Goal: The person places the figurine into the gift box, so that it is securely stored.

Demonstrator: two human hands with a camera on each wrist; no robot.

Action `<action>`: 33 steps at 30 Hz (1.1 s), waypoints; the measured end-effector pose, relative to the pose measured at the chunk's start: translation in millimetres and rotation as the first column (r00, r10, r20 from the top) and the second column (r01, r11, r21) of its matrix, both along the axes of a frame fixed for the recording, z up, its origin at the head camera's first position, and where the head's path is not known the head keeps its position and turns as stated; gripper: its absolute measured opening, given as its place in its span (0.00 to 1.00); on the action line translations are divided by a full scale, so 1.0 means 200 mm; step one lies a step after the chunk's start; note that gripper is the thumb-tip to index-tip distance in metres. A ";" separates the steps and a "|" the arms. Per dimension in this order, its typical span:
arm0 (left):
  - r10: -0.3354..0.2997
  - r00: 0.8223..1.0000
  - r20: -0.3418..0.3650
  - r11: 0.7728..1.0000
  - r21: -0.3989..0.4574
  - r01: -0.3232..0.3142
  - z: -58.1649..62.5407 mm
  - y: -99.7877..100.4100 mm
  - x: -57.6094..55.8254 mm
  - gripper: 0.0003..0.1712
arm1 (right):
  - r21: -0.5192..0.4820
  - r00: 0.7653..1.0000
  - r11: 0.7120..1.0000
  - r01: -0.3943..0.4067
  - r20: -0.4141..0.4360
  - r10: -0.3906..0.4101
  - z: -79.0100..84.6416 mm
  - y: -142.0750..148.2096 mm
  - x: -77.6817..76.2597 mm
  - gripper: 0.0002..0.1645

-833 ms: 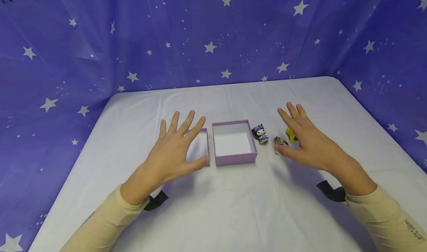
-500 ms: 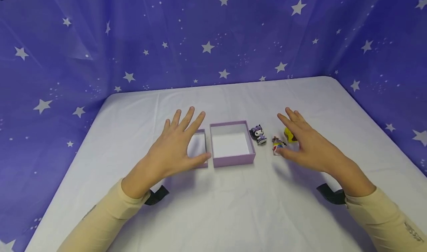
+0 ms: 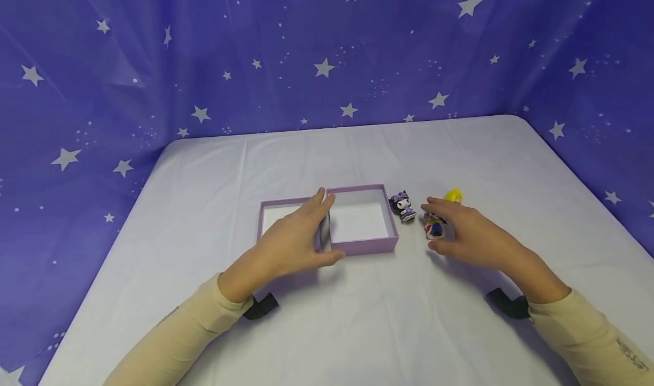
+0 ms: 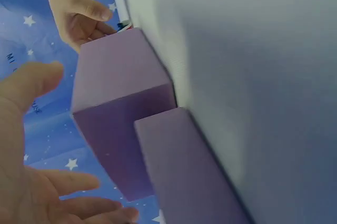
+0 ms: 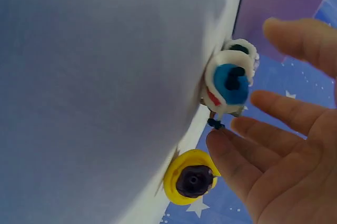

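Lilac box (image 3: 363, 218) mid-surface, steadied by relaxed left hand (image 3: 298, 241). Right hand (image 3: 467, 235), fingers loose, empty, nearing toy (image 3: 434, 226) beside box: best pinched low, lifted straight.

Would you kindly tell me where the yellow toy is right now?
In the head view, the yellow toy stands on the table right of the purple box, just beyond the right hand.

We see a staged recording booth rather than a lived-in room: a purple backdrop cloth (image 3: 327, 51) printed with white stars curtains three sides, enclosing a counter (image 3: 357, 318) draped in plain white cloth.
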State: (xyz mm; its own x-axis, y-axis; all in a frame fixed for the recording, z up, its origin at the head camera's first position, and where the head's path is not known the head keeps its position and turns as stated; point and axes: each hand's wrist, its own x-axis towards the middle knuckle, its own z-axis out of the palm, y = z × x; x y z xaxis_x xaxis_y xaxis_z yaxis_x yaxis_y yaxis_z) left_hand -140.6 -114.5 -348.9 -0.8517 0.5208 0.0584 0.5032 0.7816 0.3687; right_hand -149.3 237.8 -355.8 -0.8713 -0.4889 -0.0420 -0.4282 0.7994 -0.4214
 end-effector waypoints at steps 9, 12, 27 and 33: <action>-0.013 1.000 -0.029 1.000 0.020 0.014 -0.05 0.02 -0.02 0.53 | 0.038 0.998 0.999 0.029 -0.052 -0.027 -0.02 0.03 -0.02 0.30; -0.011 1.000 -0.025 0.998 0.058 0.012 -0.05 0.02 -0.02 0.51 | 0.021 0.998 0.999 0.033 -0.054 -0.031 -0.02 0.04 -0.03 0.28; -0.021 1.000 0.002 0.996 0.092 0.020 -0.05 0.00 -0.02 0.52 | -0.061 0.963 0.997 -0.045 -0.268 0.027 0.05 0.00 -0.06 0.22; -0.027 1.000 -0.008 0.994 0.106 0.028 -0.07 0.00 -0.03 0.52 | -0.116 0.950 0.989 -0.095 -0.308 0.055 0.12 -0.10 -0.10 0.23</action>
State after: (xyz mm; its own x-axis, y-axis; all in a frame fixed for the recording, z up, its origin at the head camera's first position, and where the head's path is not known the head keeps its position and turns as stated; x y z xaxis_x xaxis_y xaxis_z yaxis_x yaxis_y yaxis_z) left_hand -146.3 -114.9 -362.3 -0.8366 0.5346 0.1197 0.5265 0.7241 0.4454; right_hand -168.8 217.9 -331.9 -0.7938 -0.5370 0.2856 -0.6081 0.7080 -0.3591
